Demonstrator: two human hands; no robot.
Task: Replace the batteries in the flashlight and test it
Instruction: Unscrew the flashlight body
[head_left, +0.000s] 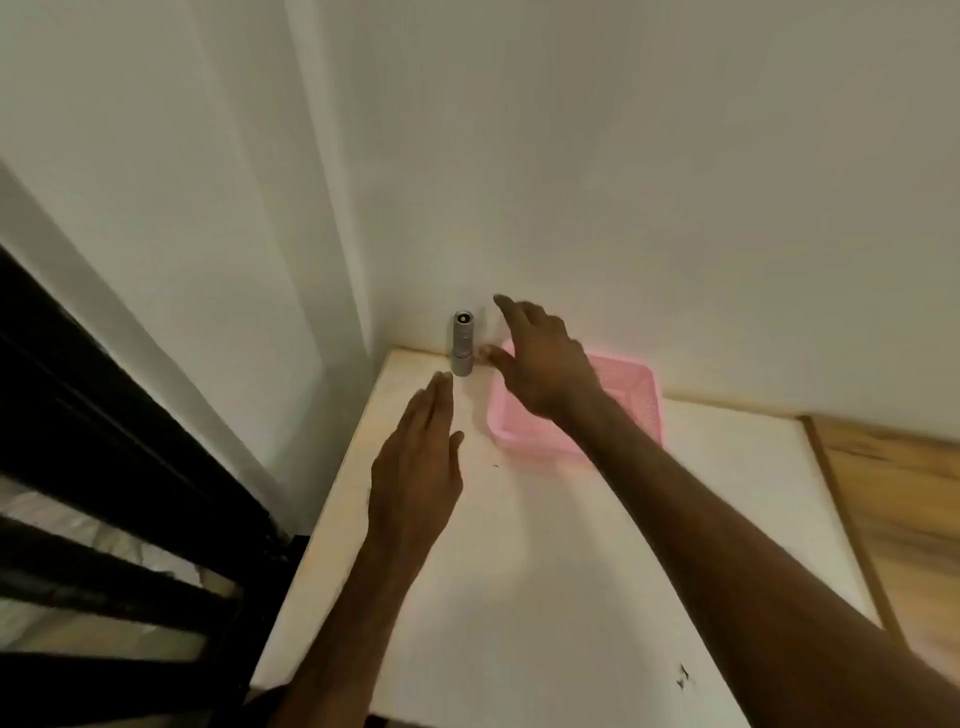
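We find no text, label, brand, number or sign that can be read anywhere in this view

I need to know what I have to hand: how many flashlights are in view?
1. A silver cylindrical metal flashlight stands upright at the table's far corner by the wall. More may be hidden in the pink plastic basket behind the right hand.
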